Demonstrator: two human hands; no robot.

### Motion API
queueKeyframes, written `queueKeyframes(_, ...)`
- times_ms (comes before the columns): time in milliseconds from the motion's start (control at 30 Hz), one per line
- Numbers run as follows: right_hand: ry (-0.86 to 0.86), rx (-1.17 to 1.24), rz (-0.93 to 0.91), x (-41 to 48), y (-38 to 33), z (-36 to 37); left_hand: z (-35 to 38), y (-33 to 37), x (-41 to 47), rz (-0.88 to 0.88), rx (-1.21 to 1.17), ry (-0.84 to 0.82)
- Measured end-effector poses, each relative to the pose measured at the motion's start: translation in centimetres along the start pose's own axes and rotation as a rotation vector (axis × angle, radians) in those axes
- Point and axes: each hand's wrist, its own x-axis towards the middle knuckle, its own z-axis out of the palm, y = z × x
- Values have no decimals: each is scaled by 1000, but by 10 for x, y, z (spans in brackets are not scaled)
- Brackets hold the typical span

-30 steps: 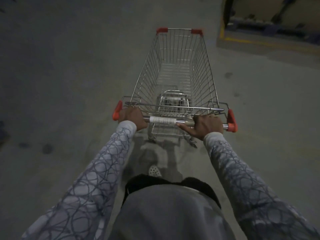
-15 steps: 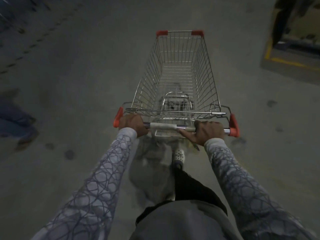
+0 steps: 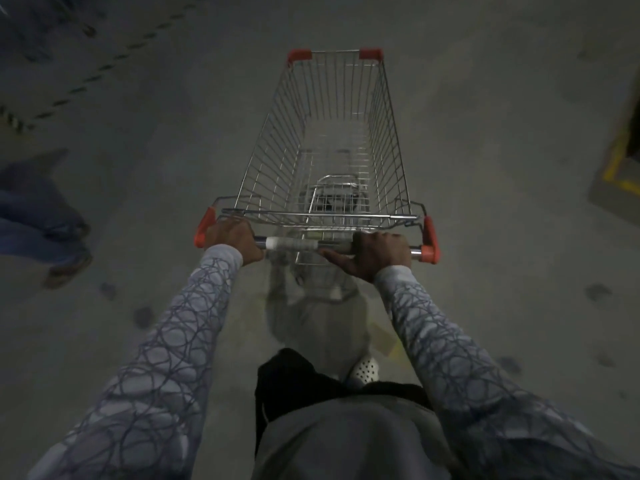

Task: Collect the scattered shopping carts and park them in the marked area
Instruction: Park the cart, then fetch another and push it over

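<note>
My left hand (image 3: 233, 242) is wrapped round the handle bar (image 3: 332, 247) of the shopping cart (image 3: 329, 150), just beside its left red end cap (image 3: 204, 227). My right hand (image 3: 379, 256) curls round the same bar near the right cap, thumb lying along it. Between them sits a pale label sleeve (image 3: 292, 243); in the head view its print is too blurred to read. The cart stands on the grey floor (image 3: 156, 168) straight ahead of me.
</note>
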Motion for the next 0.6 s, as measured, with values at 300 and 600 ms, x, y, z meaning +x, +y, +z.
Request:
queueKeyframes(300,8,4,-8,204,-19,-15,-50,-45,177,-25,-76,111)
queueKeyframes(600,-33,-36,29,418,-60,-46,-117,-107,382,11,-51,1)
